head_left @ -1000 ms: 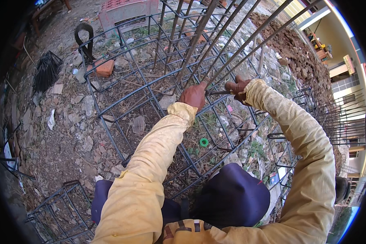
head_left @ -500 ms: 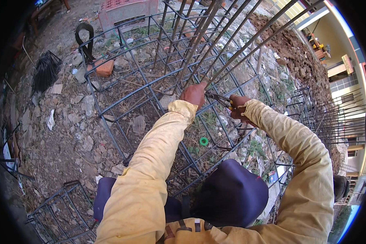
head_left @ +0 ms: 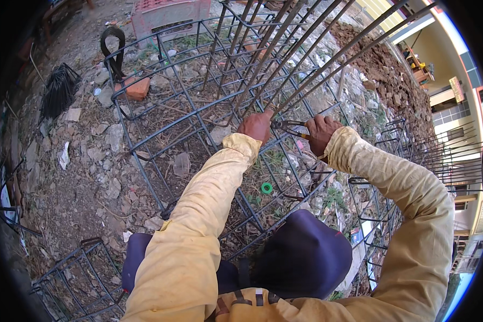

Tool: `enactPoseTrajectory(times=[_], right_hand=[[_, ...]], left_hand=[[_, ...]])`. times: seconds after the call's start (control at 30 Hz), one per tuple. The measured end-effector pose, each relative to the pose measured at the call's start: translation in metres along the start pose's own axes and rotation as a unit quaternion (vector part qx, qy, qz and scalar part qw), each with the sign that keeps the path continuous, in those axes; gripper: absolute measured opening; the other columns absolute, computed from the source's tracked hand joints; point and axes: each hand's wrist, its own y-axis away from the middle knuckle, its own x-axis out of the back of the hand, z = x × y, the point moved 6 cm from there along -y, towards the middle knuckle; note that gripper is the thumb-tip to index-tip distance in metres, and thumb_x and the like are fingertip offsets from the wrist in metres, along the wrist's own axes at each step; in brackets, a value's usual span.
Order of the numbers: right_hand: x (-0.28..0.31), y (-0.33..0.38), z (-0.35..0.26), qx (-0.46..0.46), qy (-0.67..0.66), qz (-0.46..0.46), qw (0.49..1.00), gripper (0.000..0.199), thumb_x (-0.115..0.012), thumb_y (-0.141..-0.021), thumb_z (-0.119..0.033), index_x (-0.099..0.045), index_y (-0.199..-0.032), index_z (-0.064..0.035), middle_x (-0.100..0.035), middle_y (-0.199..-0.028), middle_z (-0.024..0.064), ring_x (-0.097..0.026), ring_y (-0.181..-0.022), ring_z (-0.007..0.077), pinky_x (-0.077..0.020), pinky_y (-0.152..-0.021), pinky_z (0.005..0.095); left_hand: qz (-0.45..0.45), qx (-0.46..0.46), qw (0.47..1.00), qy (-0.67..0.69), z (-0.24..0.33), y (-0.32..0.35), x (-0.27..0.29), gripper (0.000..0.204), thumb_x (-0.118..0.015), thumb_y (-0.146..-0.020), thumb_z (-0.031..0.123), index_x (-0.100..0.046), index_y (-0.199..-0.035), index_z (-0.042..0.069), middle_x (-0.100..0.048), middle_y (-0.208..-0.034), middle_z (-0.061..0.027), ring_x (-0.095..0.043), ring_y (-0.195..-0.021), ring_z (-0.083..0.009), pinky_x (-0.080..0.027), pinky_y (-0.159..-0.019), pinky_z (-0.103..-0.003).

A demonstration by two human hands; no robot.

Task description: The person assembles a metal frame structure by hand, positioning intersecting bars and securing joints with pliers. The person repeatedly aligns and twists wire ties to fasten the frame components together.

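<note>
My right hand (head_left: pixel 324 134) is closed round the yellow-and-black handles of a pair of pincers (head_left: pixel 291 127). Their jaws point left, to a crossing of bars in the steel rebar cage (head_left: pixel 197 111). Right beside the jaws, my left hand (head_left: pixel 255 126) is closed on the rebar at the foot of the slanting bars (head_left: pixel 301 60); its fingertips are hidden behind the back of the hand. Whatever the jaws bite on is too small to make out.
A green ring (head_left: pixel 266 188) lies inside the cage, in front of my knees. Beyond the cage stand a red crate (head_left: pixel 169 21), a brick (head_left: pixel 134 88) and a looped black strap (head_left: pixel 114 53). A bundle of dark wires (head_left: pixel 60 91) lies left. More rebar cages (head_left: pixel 80 276) flank me.
My right hand has risen slightly and swung the pincers' handles upward, with its grip turned over more. My right elbow has moved outward. The left hand has stayed put.
</note>
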Motion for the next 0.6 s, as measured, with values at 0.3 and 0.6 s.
enactPoseTrajectory(times=[0.3, 0.6], right_hand=[[0.009, -0.011, 0.035, -0.18, -0.365, -0.403, 0.82, 0.059, -0.049, -0.097, -0.056, -0.062, -0.088, 0.0009, -0.061, -0.065, 0.0138, -0.057, -0.051, 0.0242, -0.0495, -0.052, 0.0414], [0.015, -0.011, 0.038, -0.118, -0.292, -0.401, 0.86, 0.053, -0.061, -0.092, -0.051, -0.061, -0.078, 0.0, -0.058, -0.056, 0.0076, -0.058, -0.047, 0.0181, -0.0475, -0.045, 0.0358]], left_hand=[[-0.018, 0.022, 1.0, -0.007, 0.004, -0.003, 0.0, 0.018, -0.054, -0.086, 0.008, -0.059, -0.104, 0.007, -0.066, -0.083, -0.027, -0.065, -0.082, -0.0477, -0.05, -0.073, -0.055], [-0.032, 0.004, 0.999, 0.011, 0.019, -0.003, 0.002, 0.02, -0.051, -0.087, 0.004, -0.057, -0.106, 0.002, -0.066, -0.086, -0.0256, -0.066, -0.084, -0.0462, -0.052, -0.074, -0.055]])
